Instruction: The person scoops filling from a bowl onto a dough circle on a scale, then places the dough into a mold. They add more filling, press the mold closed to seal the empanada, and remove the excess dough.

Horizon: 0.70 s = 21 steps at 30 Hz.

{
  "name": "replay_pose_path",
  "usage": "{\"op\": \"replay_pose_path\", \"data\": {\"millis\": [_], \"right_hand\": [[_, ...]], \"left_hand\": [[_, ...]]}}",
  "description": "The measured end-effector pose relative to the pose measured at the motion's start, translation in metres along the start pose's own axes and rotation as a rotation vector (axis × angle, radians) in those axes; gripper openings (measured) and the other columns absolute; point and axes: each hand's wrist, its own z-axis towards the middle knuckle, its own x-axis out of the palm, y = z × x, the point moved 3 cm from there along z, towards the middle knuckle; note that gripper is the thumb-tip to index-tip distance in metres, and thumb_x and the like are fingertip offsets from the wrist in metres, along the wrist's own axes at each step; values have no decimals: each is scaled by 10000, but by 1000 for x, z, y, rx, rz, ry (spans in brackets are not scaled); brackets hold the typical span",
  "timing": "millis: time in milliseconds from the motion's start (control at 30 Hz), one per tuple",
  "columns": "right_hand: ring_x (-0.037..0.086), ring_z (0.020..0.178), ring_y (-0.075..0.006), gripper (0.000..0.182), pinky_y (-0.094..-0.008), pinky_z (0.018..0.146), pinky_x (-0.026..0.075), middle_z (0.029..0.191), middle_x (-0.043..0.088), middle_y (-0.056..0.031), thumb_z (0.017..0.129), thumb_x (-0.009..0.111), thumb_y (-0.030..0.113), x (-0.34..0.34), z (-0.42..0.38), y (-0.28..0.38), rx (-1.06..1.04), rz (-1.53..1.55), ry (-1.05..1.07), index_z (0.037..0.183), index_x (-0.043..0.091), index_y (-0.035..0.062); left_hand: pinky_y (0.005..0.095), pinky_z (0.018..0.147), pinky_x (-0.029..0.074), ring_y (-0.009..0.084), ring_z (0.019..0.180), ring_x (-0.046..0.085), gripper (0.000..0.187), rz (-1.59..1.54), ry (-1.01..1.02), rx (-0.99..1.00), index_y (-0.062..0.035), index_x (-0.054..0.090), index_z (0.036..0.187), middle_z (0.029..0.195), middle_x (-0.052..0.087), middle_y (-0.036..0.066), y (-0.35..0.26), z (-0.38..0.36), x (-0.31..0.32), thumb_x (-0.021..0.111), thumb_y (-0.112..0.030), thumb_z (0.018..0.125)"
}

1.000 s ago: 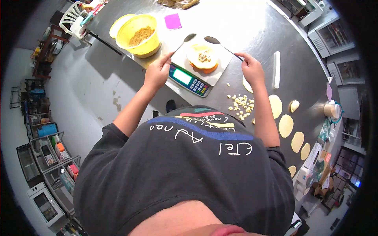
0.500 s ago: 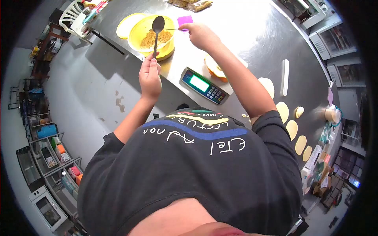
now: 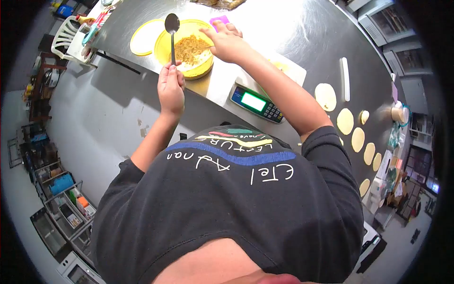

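Note:
My left hand (image 3: 170, 89) is closed around the handle of a dark metal spoon (image 3: 172, 23), held upright with its bowl end up. The spoon overlaps the near left part of a yellow bowl (image 3: 162, 48), which holds a crumbly brown filling (image 3: 193, 48) with paler stuff at its near side. My right hand (image 3: 228, 43) is over the bowl's right rim, fingers spread apart. Its fingertips overlap a purple flat piece (image 3: 219, 21) on the table. Under my right forearm stands a digital scale (image 3: 255, 103) with a lit green display.
A yellow lid (image 3: 144, 38) lies left of the bowl. Several flat dough rounds (image 3: 345, 121) and a small dough piece (image 3: 364, 117) rest on the steel table (image 3: 302, 42) at right, near a white rod (image 3: 344, 79). Brown items in clear wrap (image 3: 222, 4) lie at the back.
My right hand has let go of the thin utensil it held against the spoon and spread its fingers by the purple piece. The spoon has moved left with my left hand; the view has shifted.

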Motion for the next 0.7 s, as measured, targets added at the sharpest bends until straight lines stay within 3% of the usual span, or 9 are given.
{"op": "replay_pose_path", "data": {"millis": [67, 100, 167, 200, 267, 300, 467, 533, 700], "right_hand": [[302, 1252, -342, 608, -474, 944, 367, 1323, 372, -197, 777, 536, 142, -13, -14, 3, 73, 30, -226, 1351, 338, 180], [302, 1252, -342, 608, -474, 944, 367, 1323, 372, -197, 777, 536, 142, -18, -25, 6, 86, 26, -228, 1351, 338, 180], [446, 1145, -336, 642, -447, 894, 406, 1214, 473, -216, 784, 528, 119, -35, -56, 15, -62, 263, -430, 1366, 261, 159], [446, 1145, -336, 642, -447, 894, 406, 1214, 473, -216, 784, 528, 119, -42, -69, 20, -46, 259, -429, 1366, 261, 159], [571, 868, -413, 619, -468, 809, 443, 998, 578, -251, 798, 507, 159, -44, -87, 18, 212, 667, -150, 1355, 240, 128], [577, 761, -428, 547, -476, 710, 459, 855, 606, -232, 806, 483, 109, -40, -95, 12, 174, 678, -381, 1322, 300, 118], [585, 776, -408, 394, -470, 676, 451, 840, 605, -214, 813, 445, 68, -17, -156, -86, 484, 404, -604, 1205, 419, 90], [571, 823, -404, 362, -450, 703, 447, 867, 587, -240, 790, 479, 96, 1, -189, -129, 759, 280, -450, 1142, 427, 29], [449, 1096, -378, 570, -405, 913, 390, 1137, 463, -265, 679, 620, 205, 40, -228, -146, 833, 276, -136, 1139, 369, -20]], "left_hand": [[161, 528, 321, 40, 587, 393, 214, -177, 23, -141, -26, 514, 1074, 685, 434, -34, -1, 5, 12, 413, -167, 948], [199, 626, 379, 66, 702, 463, 205, -172, 39, -244, -70, 513, 1082, 818, 512, -18, 2, 8, 15, 431, -196, 943], [228, 686, 388, 77, 782, 482, 209, -191, 100, -308, -94, 513, 1091, 889, 529, -17, -2, 11, 41, 442, -217, 939], [258, 747, 398, 88, 861, 501, 214, -209, 150, -366, -117, 512, 1100, 960, 546, -16, 0, 11, 55, 452, -238, 934], [302, 832, 381, 105, 1002, 488, 232, -220, 484, -379, -148, 511, 1108, 1092, 534, -10, 18, 14, 84, 467, -285, 925], [299, 845, 381, 106, 1069, 466, 295, -234, 636, -408, -141, 497, 1156, 1145, 517, 1, 17, 10, 100, 471, -319, 923], [343, 887, 380, 216, 1141, 377, 459, 86, 814, -477, -152, 377, 1340, 1300, 397, 82, 37, 3, 136, 455, -320, 920], [338, 880, 380, 214, 1134, 378, 451, 237, 777, -687, -142, 418, 1298, 1296, 387, 73, 67, 7, 125, 492, -322, 891], [333, 860, 381, 218, 1110, 392, 446, 343, 569, -808, -132, 454, 1235, 1232, 424, 68, 116, 22, 88, 551, -306, 835]]}}
